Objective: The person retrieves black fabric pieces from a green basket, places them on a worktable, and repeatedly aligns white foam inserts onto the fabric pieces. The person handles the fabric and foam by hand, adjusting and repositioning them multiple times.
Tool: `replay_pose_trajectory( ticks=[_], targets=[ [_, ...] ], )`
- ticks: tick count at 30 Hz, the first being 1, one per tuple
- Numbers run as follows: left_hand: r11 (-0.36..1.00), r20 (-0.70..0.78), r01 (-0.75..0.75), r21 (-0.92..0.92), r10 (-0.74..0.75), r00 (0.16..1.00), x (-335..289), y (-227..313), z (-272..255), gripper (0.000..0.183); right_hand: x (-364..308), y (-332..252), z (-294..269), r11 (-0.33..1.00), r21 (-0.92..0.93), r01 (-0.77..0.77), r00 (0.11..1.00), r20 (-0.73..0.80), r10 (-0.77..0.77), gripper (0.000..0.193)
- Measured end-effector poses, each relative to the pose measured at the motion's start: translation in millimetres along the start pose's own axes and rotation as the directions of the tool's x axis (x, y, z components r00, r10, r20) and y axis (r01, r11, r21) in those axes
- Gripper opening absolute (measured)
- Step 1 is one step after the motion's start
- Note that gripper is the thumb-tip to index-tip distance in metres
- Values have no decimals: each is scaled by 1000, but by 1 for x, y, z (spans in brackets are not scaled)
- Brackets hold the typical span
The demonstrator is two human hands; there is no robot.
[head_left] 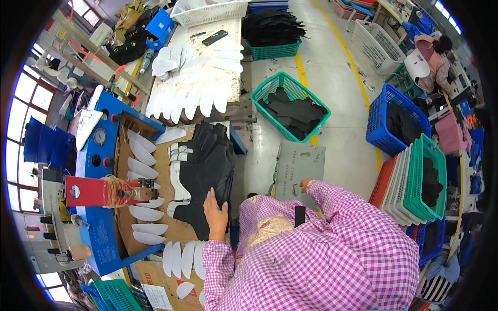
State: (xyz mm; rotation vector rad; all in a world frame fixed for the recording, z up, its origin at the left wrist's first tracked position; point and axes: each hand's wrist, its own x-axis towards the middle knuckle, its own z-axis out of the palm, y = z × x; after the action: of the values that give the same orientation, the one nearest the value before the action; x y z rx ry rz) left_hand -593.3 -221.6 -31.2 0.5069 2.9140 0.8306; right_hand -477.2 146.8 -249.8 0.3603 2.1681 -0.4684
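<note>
The pile of flat, black, irregularly cut sheets (207,160) lies on the brown, cardboard-covered worktop (162,158), mainly toward 11 and 12 o'clock from the left hand (215,213). The fingers of this hand are nearly straight, slightly apart, and rest at the pile's 5 o'clock border; they seem to pinch nothing. The right hand (305,185) is between 2 and 3 o'clock from the left, by the grey, flat board (301,160); its fingers are partly hidden, so I cannot tell their grasp. I judge one sheet to be light, soft, easily bent and not fragile, but the whole pile may slide apart. Better to pinch a single sheet at its free 6 o'clock edge.
</note>
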Motion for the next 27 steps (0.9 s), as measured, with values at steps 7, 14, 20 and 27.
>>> replay_pose_trajectory(
  ticks=[7, 14, 20, 27],
  targets=[
    [985, -57, 100, 142, -93, 994, 17, -11, 9, 59, 29, -9, -19, 993, 115, 30, 999, -28, -27, 47],
    [928, -212, -111, 356, 196, 957, 40, 8, -12, 48, 70, -47, -131, 656, 715, 242, 967, -230, -106, 37],
    [924, -151, -40, 380, 105, 983, 79, -4, -5, 50, 136, -129, -401, 34, 860, 509, 840, -488, -236, 42],
    [896, -147, 219, 386, -175, 974, 123, -3, 18, 49, 257, -219, -720, -319, 814, 486, 830, -544, -125, 73]
  ],
)
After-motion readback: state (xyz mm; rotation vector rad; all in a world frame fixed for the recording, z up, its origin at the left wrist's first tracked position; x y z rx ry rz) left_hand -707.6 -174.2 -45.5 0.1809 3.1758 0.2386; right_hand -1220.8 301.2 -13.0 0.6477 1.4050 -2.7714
